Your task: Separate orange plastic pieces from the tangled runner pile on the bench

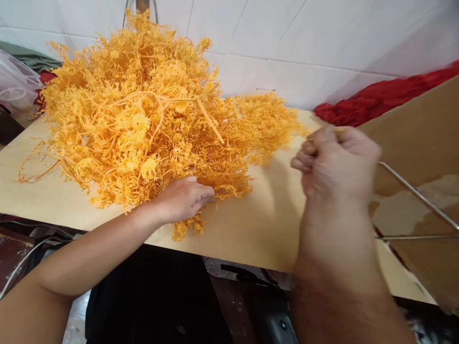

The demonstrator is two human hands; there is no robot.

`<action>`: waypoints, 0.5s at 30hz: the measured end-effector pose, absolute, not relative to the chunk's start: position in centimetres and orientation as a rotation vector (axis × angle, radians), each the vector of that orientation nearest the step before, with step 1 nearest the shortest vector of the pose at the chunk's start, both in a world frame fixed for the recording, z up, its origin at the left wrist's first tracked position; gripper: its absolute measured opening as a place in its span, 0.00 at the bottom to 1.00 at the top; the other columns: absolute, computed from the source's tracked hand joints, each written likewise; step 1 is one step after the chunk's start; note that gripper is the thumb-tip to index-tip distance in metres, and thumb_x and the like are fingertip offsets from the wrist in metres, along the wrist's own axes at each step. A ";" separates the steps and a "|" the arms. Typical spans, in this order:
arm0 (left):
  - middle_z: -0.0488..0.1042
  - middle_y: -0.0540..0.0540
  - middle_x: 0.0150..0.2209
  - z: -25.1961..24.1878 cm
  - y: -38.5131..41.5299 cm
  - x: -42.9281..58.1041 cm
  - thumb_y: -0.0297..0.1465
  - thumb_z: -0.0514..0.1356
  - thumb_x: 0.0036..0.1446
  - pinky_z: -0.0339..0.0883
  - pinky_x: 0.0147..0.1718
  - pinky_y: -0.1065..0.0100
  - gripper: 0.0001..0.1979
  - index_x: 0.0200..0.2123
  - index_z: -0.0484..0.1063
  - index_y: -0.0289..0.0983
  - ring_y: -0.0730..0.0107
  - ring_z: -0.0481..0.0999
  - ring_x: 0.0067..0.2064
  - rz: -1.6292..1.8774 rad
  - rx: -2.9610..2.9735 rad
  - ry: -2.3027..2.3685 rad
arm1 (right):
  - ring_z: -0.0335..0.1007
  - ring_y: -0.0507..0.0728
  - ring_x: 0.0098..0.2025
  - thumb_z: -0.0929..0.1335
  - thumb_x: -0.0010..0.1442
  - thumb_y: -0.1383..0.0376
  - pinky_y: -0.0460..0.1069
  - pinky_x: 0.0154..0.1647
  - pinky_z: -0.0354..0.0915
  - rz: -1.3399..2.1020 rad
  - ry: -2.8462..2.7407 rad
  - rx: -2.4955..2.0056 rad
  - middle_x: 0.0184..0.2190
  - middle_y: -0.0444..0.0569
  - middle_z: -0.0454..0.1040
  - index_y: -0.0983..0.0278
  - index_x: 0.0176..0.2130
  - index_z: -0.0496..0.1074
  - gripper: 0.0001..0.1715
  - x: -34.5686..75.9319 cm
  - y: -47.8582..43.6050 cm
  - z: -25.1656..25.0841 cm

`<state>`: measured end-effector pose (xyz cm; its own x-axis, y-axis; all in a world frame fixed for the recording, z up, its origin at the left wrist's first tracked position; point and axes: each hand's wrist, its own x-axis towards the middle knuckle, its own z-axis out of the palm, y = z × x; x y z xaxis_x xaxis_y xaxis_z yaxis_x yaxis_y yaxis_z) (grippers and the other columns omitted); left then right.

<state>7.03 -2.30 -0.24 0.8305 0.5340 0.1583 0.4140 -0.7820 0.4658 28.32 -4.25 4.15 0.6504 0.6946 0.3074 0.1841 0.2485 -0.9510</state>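
A big heap of orange plastic flower sprigs (143,110) lies on a pale wooden board (251,220). My left hand (184,197) rests at the heap's near edge, fingers curled down on a few sprigs. My right hand (335,160) is raised to the right of the heap, blurred by motion, closed in a fist with a small yellowish bit showing at the top of its fingers. What that bit is I cannot make out.
A brown cardboard box (416,143) with a metal wire frame (416,193) stands at the right. Red plastic material (376,98) lies behind it. A white tiled wall (304,33) is at the back. A clear plastic bag (16,83) sits far left.
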 end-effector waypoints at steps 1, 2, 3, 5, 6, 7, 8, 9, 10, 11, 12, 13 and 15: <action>0.66 0.48 0.26 -0.3 -2.3 7.0 0.33 0.48 0.60 0.51 0.27 0.71 0.12 0.29 0.68 0.38 0.70 0.64 0.33 0.404 2.600 0.709 | 0.45 0.46 0.15 0.70 0.49 0.61 0.45 0.15 0.42 0.439 -0.864 -1.285 0.16 0.40 0.56 0.61 0.19 0.59 0.17 28.6 -4.6 4.5; 0.67 0.48 0.27 -0.3 -2.3 7.0 0.32 0.48 0.59 0.51 0.27 0.71 0.11 0.30 0.68 0.38 0.70 0.64 0.34 0.417 2.611 0.711 | 0.48 0.47 0.16 0.70 0.49 0.61 0.45 0.15 0.43 0.497 -0.940 -1.294 0.18 0.42 0.59 0.60 0.20 0.62 0.13 28.6 -5.1 4.9; 0.68 0.48 0.28 -0.4 -2.3 7.0 0.31 0.48 0.59 0.51 0.27 0.70 0.11 0.31 0.68 0.38 0.70 0.64 0.35 0.435 2.628 0.705 | 0.51 0.48 0.17 0.69 0.49 0.60 0.46 0.16 0.45 0.569 -1.043 -1.323 0.20 0.44 0.63 0.60 0.23 0.66 0.09 28.4 -5.7 5.2; 0.71 0.48 0.30 -0.4 -2.3 7.2 0.29 0.47 0.59 0.52 0.28 0.70 0.11 0.36 0.69 0.38 0.69 0.64 0.36 0.478 2.664 0.690 | 0.55 0.48 0.18 0.69 0.48 0.59 0.47 0.16 0.49 0.730 -1.254 -1.394 0.25 0.46 0.68 0.60 0.29 0.70 0.08 27.4 -6.9 5.4; 0.72 0.47 0.31 -0.5 -2.3 7.2 0.29 0.46 0.60 0.53 0.29 0.69 0.12 0.37 0.69 0.38 0.68 0.64 0.37 0.501 2.677 0.693 | 0.55 0.48 0.17 0.68 0.48 0.57 0.47 0.16 0.50 0.791 -1.345 -1.421 0.26 0.46 0.69 0.60 0.31 0.71 0.10 26.9 -7.3 5.4; 0.72 0.47 0.32 -0.5 -2.3 7.3 0.30 0.46 0.60 0.53 0.29 0.69 0.13 0.39 0.69 0.38 0.68 0.65 0.37 0.521 2.687 0.705 | 0.54 0.47 0.17 0.68 0.49 0.56 0.46 0.16 0.50 0.821 -1.425 -1.440 0.24 0.45 0.67 0.61 0.32 0.71 0.13 26.3 -7.6 5.3; 0.73 0.47 0.33 -0.5 -2.3 7.3 0.31 0.45 0.61 0.53 0.29 0.69 0.14 0.39 0.69 0.38 0.68 0.65 0.36 0.532 2.696 0.719 | 0.53 0.47 0.17 0.67 0.50 0.54 0.46 0.16 0.50 0.828 -1.503 -1.455 0.21 0.44 0.64 0.62 0.32 0.71 0.14 25.7 -7.8 5.1; 0.73 0.47 0.33 -0.5 -2.4 7.3 0.31 0.45 0.61 0.53 0.29 0.69 0.14 0.39 0.69 0.38 0.68 0.65 0.36 0.532 2.705 0.729 | 0.52 0.47 0.17 0.66 0.51 0.53 0.46 0.16 0.50 0.823 -1.585 -1.466 0.20 0.42 0.62 0.62 0.31 0.71 0.16 25.3 -7.8 4.9; 0.73 0.47 0.33 -0.5 -2.4 7.3 0.31 0.45 0.61 0.53 0.29 0.68 0.14 0.38 0.70 0.38 0.68 0.65 0.36 0.527 2.711 0.735 | 0.53 0.47 0.18 0.65 0.51 0.51 0.45 0.17 0.50 0.810 -1.668 -1.476 0.18 0.42 0.61 0.63 0.30 0.70 0.17 24.9 -7.8 4.8; 0.73 0.47 0.33 -0.5 -2.4 7.3 0.31 0.45 0.61 0.54 0.29 0.68 0.14 0.37 0.70 0.38 0.68 0.65 0.36 0.519 2.715 0.734 | 0.53 0.47 0.19 0.66 0.50 0.51 0.45 0.17 0.50 0.800 -1.752 -1.488 0.18 0.42 0.60 0.63 0.29 0.70 0.18 24.6 -7.7 4.6; 0.73 0.47 0.33 -0.5 -2.4 7.3 0.31 0.45 0.60 0.54 0.29 0.68 0.14 0.37 0.70 0.38 0.68 0.65 0.36 0.510 2.715 0.729 | 0.54 0.48 0.19 0.67 0.49 0.50 0.45 0.18 0.50 0.797 -1.833 -1.503 0.18 0.42 0.61 0.63 0.29 0.70 0.18 24.4 -7.6 4.5; 0.73 0.47 0.33 -0.5 -2.4 7.3 0.31 0.45 0.60 0.54 0.29 0.68 0.13 0.37 0.70 0.37 0.68 0.65 0.36 0.505 2.709 0.729 | 0.54 0.48 0.19 0.68 0.48 0.50 0.45 0.18 0.50 0.793 -1.894 -1.524 0.18 0.42 0.62 0.63 0.29 0.69 0.18 24.3 -7.5 4.4; 0.73 0.47 0.33 -0.5 -2.4 7.3 0.32 0.46 0.61 0.55 0.30 0.68 0.13 0.37 0.70 0.37 0.69 0.66 0.36 0.499 2.684 0.749 | 0.52 0.47 0.19 0.68 0.49 0.52 0.45 0.17 0.49 0.752 -1.923 -1.576 0.18 0.41 0.62 0.63 0.27 0.68 0.16 24.3 -7.3 4.2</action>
